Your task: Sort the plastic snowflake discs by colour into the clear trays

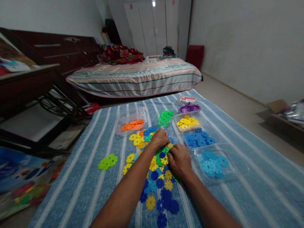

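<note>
A mixed heap of flower-shaped plastic discs (154,160) in yellow, green, light blue and dark blue lies on the striped cloth. My left hand (159,138) is at the far part of the heap, fingers curled down and pressed together. Close beside it, my right hand (180,161) rests at the heap's right edge, its fingers bent inward near green discs (159,158). What either hand pinches is hidden by the fingers. Several dark blue discs (166,198) and a yellow disc (150,202) spread toward me.
Clear plastic boxes hold orange discs (132,125), green discs (165,118), purple discs (190,108), yellow discs (187,122), blue discs (199,138) and light blue discs (213,164). Lime discs (108,161) lie at left. Beyond the striped cloth (80,177) stands a bed (137,79).
</note>
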The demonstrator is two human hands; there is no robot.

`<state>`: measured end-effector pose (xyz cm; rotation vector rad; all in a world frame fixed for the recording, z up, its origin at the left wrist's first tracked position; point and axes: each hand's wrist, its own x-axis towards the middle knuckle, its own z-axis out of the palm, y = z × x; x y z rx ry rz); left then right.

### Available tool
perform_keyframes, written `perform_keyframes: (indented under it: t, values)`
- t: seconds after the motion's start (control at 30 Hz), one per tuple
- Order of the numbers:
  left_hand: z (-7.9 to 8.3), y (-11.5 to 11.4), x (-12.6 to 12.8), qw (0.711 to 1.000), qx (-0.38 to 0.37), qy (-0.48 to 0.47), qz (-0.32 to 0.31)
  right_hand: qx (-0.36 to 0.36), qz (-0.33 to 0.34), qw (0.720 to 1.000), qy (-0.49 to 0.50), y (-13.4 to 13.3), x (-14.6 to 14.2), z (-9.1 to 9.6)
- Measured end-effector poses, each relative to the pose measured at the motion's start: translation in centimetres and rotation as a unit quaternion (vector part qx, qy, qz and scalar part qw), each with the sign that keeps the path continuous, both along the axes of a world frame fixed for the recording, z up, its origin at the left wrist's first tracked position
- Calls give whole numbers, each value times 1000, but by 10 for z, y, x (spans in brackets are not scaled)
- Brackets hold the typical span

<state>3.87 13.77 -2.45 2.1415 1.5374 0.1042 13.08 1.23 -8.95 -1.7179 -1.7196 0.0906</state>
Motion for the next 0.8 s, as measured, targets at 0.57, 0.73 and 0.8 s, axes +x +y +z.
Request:
perform_keyframes:
  t: [0.57,0.73,0.8]
  values:
    - [67,-15,31,957,-50,-285,4,7,5,1000,16,0,0,0]
    - [39,-3,16,996,93,6,6,3,1,1000,15,0,-1,1]
    - [27,-3,10,990,111,81,14,4,0,1000,15,0,-1,2]
